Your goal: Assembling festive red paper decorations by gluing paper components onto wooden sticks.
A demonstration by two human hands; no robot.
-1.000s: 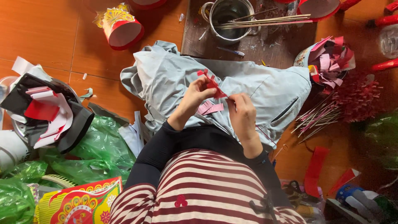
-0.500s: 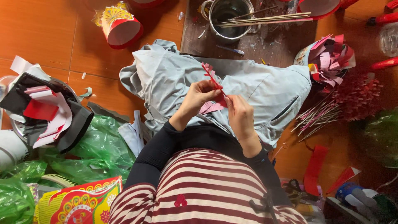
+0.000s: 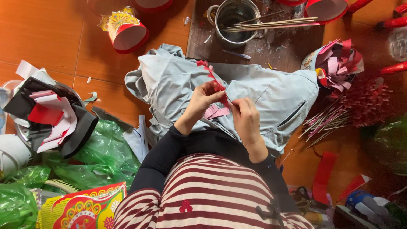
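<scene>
Both hands over the grey cloth (image 3: 263,93) on the lap. Left hand (image 3: 202,101) fingers pinched on a red fringed paper strip (image 3: 210,73); right hand (image 3: 246,118) fingers closed on a thin stick (image 3: 227,98) at the strip's lower end. Risk: thin paper tears if pulled hard, or slips off the stick. Metal pot (image 3: 234,18) at the floor's far edge has sticks laid across it. Patterned cup (image 3: 335,59) at right is stuffed with pink and red paper scraps.

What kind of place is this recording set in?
Probably a home craft workspace on an orange tiled floor. Both hands work a red paper strip over a grey cloth; a pot of thin sticks and paper scraps lie around.
</scene>
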